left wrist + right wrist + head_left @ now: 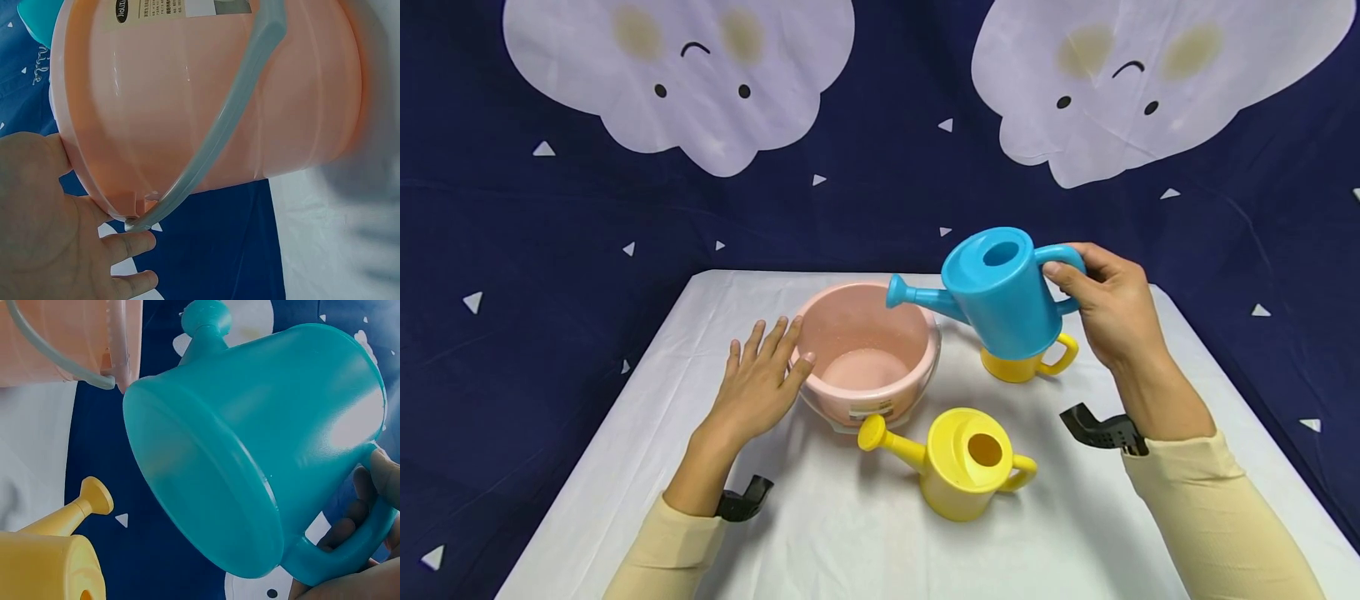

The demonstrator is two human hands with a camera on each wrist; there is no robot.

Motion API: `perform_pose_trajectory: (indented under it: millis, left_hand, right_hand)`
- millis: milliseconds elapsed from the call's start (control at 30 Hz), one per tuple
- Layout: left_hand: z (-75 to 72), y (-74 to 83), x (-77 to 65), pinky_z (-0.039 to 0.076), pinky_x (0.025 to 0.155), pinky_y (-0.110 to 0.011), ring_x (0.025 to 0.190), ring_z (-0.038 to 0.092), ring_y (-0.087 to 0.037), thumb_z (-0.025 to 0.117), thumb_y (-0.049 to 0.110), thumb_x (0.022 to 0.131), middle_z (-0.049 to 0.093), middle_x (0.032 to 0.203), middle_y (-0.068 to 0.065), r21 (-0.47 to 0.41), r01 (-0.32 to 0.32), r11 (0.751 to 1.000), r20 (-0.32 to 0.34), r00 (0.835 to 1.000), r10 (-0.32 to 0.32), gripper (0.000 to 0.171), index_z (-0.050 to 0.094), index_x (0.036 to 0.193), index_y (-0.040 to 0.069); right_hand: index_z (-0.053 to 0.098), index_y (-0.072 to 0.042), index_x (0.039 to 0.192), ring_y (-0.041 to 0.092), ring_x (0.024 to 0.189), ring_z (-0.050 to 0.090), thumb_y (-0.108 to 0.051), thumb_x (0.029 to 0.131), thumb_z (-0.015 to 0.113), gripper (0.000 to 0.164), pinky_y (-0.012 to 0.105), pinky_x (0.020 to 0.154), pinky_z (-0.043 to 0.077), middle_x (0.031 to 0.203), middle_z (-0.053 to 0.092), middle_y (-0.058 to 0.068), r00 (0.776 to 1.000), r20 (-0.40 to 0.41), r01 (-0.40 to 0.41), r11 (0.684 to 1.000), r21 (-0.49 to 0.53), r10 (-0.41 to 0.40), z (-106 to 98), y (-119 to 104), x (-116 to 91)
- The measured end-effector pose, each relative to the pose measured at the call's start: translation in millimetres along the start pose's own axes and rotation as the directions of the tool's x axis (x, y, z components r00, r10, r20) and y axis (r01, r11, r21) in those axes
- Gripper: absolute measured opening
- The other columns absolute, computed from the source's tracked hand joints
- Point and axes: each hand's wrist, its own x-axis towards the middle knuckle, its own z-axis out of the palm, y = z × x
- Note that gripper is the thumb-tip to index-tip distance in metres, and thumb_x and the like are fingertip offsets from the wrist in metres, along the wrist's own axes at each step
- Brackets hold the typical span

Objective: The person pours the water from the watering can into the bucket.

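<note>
My right hand (1116,304) grips the handle of a blue watering can (1011,300), held up in the air and tilted a little, its spout pointing left over the rim of a pink bucket (917,379). In the right wrist view the blue can's base (200,487) faces the camera and fingers curl round the handle. My left hand (760,379) rests with spread, straight fingers at the bucket's left rim. The left wrist view shows the bucket's grey carrying handle (219,134) hanging down its side, with fingertips right by its hinge.
One yellow watering can (962,467) stands in front of the bucket, spout toward the left. Another yellow container with a handle (1015,367) stands behind, partly hidden by the blue can. A white cloth (842,533) covers the table; a dark blue curtain (895,150) with clouds hangs behind.
</note>
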Motion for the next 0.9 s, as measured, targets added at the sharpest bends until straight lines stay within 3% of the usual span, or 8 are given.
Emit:
perform_pose_trajectory:
  millis: [233,367,600,900]
  left_hand:
    - [0.1,0.2,-0.1,-0.005,0.114,-0.063,0.148,-0.004,-0.035,0.019,0.058,0.098,0.011,0.16,-0.008,0.0,0.001,1.0,0.002,1.0,-0.001,0.064,0.01,0.153,0.026]
    - [0.4,0.0,-0.4,-0.006,0.114,-0.063,0.148,-0.003,-0.035,0.02,0.058,0.098,0.012,0.16,-0.008,-0.004,0.0,1.0,0.001,1.0,0.0,0.064,0.01,0.153,0.026]
    - [0.3,0.3,-0.8,-0.005,0.115,-0.063,0.148,-0.004,-0.035,0.019,0.058,0.098,0.011,0.161,-0.008,0.006,0.001,1.0,0.0,1.0,-0.001,0.065,0.01,0.153,0.024]
    - [0.9,-0.4,-0.8,-0.006,0.115,-0.063,0.148,-0.003,-0.035,0.02,0.058,0.098,0.012,0.16,-0.009,0.002,0.003,1.0,0.0,1.0,-0.003,0.065,0.01,0.153,0.024]
  right_hand:
    - [0.068,-0.004,0.1,0.016,0.089,0.045,-0.022,0.081,0.074,0.027,0.025,0.081,0.038,0.086,0.058,-0.003,1.0,-0.026,0.005,0.998,0.055,-0.004,-5.7,3.3,-2.7]
    - [0.07,-0.007,0.094,0.015,0.085,0.046,-0.015,0.081,0.074,0.016,0.019,0.074,0.042,0.083,0.059,-0.003,0.999,-0.048,0.014,0.992,0.124,-0.008,-10.5,7.6,-4.5]
    - [0.068,-0.004,0.085,0.016,0.082,0.04,-0.011,0.08,0.074,0.01,0.019,0.072,0.041,0.077,0.053,-0.001,0.998,-0.064,0.008,0.96,0.279,0.011,-19.0,17.1,-9.4]
    - [0.069,-0.001,0.085,0.014,0.08,0.042,-0.003,0.081,0.071,0.005,0.02,0.072,0.04,0.076,0.057,-0.001,0.996,-0.093,0.039,0.926,0.375,-0.004,-24.2,29.3,-17.5]
